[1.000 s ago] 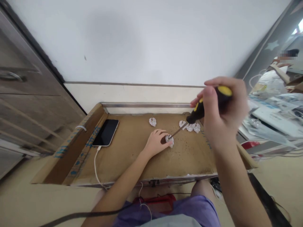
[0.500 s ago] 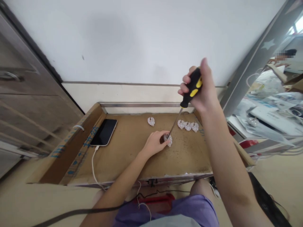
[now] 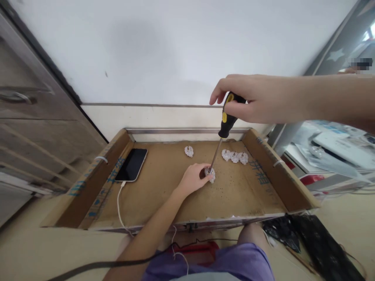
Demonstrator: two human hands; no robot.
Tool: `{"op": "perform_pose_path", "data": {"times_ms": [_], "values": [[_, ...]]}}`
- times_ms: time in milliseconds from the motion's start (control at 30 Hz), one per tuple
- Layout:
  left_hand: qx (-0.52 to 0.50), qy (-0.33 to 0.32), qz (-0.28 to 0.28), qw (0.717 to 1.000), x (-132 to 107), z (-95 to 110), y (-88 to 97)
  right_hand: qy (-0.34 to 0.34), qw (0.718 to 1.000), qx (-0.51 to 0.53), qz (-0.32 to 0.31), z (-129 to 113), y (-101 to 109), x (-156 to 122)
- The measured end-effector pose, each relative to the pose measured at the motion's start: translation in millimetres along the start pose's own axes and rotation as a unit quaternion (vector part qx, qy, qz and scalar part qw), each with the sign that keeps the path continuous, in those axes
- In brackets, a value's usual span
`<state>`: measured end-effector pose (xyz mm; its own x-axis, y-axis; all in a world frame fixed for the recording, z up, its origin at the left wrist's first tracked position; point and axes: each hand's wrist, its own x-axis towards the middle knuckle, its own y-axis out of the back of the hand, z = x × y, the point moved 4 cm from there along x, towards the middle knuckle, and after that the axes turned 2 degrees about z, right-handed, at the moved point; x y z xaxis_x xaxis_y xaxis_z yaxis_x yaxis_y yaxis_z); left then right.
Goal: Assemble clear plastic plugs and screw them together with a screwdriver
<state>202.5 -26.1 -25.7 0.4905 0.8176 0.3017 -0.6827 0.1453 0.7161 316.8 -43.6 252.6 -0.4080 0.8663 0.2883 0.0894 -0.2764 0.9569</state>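
Observation:
My left hand pinches a small clear plastic piece against the cardboard surface. In my right hand is a black and yellow screwdriver, gripped by its handle with thumb and fingers, the wrist raised and the forearm coming in from the right. Its shaft slants down to the left, and the tip meets the piece in my left hand. Another clear piece with a metal pin sticking up lies behind. Three alike sit in a row, among them a right-hand clear piece.
A cardboard tray with raised side walls covers the worktop. At its left lies a phone with a white charging cable. A white wall rises behind. Cluttered papers and bags are on the right, near a blurred person.
My right hand has turned over the screwdriver handle, its forearm swinging up from below to come in from the right. My left hand still holds the clear plastic piece.

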Motion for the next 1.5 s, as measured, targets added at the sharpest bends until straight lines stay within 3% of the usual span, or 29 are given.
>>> {"op": "perform_pose_path", "data": {"times_ms": [133,367,633,833,1000,1167,1300,1400,1500], "values": [[0.008,0.004,0.002,1.0,0,-2,-0.1,0.007,0.995,-0.096,0.023,1,0,-2],[0.011,-0.003,-0.005,1.0,1,0,0.4,-0.053,0.998,0.002,-0.022,6,2,-11],[0.011,-0.007,-0.003,1.0,2,2,0.4,0.097,0.994,-0.001,0.05,9,-1,-26],[0.01,-0.007,-0.004,1.0,1,1,-1.1,0.032,0.999,0.039,0.013,0,4,-27],[-0.008,-0.021,-0.001,1.0,-1,3,-1.6,-0.03,0.998,-0.011,-0.054,10,3,4],[-0.009,-0.034,-0.01,0.999,0,3,-3.4,0.037,0.995,-0.039,-0.087,13,1,17],[-0.011,-0.029,-0.01,0.999,2,0,-4.7,-0.022,0.992,-0.046,-0.117,10,3,10],[-0.018,-0.033,-0.008,0.999,2,0,-4.5,-0.02,0.993,-0.036,-0.113,2,4,6],[-0.025,-0.025,-0.006,0.999,2,1,-4.1,0.005,0.996,-0.06,-0.067,-5,6,4]]}}
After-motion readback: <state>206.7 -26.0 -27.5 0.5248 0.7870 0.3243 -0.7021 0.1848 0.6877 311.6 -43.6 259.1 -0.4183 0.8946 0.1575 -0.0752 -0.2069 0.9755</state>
